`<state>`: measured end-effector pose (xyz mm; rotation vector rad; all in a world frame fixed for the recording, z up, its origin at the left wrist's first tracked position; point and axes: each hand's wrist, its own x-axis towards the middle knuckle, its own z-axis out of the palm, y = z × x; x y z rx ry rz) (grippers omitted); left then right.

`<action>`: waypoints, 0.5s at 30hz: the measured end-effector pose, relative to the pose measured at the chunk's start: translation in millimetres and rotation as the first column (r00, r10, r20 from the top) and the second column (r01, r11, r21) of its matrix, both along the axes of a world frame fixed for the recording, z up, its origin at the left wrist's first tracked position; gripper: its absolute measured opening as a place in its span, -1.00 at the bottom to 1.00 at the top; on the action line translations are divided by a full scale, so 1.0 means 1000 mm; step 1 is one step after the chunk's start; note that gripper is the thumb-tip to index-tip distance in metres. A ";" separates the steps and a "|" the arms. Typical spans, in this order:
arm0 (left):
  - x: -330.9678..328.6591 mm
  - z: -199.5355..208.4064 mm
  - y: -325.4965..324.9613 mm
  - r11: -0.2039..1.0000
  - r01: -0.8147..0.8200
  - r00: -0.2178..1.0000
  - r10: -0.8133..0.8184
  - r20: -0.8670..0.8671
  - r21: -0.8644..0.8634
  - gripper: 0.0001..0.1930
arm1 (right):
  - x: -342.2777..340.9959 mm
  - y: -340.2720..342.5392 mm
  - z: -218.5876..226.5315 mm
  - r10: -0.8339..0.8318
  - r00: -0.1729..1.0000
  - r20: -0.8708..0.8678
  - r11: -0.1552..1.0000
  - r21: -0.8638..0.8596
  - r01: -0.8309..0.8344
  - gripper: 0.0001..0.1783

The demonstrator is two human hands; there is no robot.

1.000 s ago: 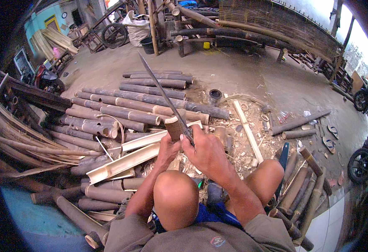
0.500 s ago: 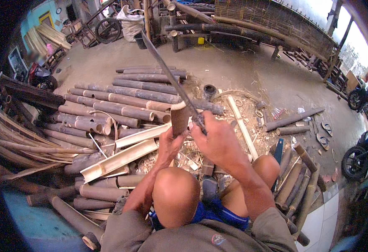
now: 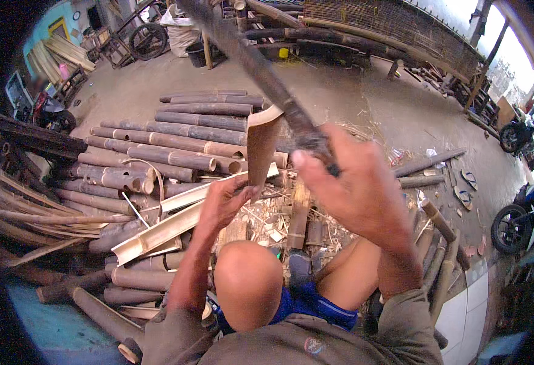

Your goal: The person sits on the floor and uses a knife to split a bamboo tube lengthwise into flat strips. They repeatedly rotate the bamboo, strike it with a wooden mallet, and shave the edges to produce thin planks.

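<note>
My left hand (image 3: 225, 201) grips the lower end of a split piece of bamboo (image 3: 262, 149), held upright with its pale cut end on top. Wrapped round the handle of a machete (image 3: 242, 58), my right hand (image 3: 355, 182) is raised above and to the right of that piece. The dark blade slants up and to the left, past the bamboo's top; its tip runs out of view. In the picture the blade passes close by the cut end, and I cannot tell whether they touch. Below, a wooden block (image 3: 299, 213) lies among pale chips near my foot.
Many bamboo poles (image 3: 169, 141) lie in rows at the left, with pale split halves (image 3: 163, 234) nearer me. Bent bamboo strips (image 3: 42, 213) crowd the far left. More poles (image 3: 440, 267) lie at my right, beyond them sandals (image 3: 462, 198) and a motorbike (image 3: 516, 225).
My right hand has lifted the machete up and to the right, closer to the camera. The left hand has shifted a little left, still holding the bamboo piece, whose top now stands higher.
</note>
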<state>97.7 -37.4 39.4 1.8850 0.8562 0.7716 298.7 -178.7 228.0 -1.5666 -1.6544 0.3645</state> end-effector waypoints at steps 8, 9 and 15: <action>-0.020 0.125 -0.003 0.834 -0.372 0.923 0.288 0.254 0.408 -0.75 | 0.015 0.046 -0.085 0.297 0.952 0.069 0.919 -0.291 -0.266 -0.60; -0.013 0.124 -0.007 0.816 -0.349 0.934 0.265 0.238 0.461 -0.75 | 0.017 0.049 -0.078 0.274 0.961 -0.023 0.895 -0.361 -0.264 -0.61; 0.036 0.073 0.001 0.716 -0.203 0.977 0.197 0.085 0.667 -0.77 | 0.028 0.072 -0.105 0.057 0.935 0.350 0.986 0.130 -0.109 -0.66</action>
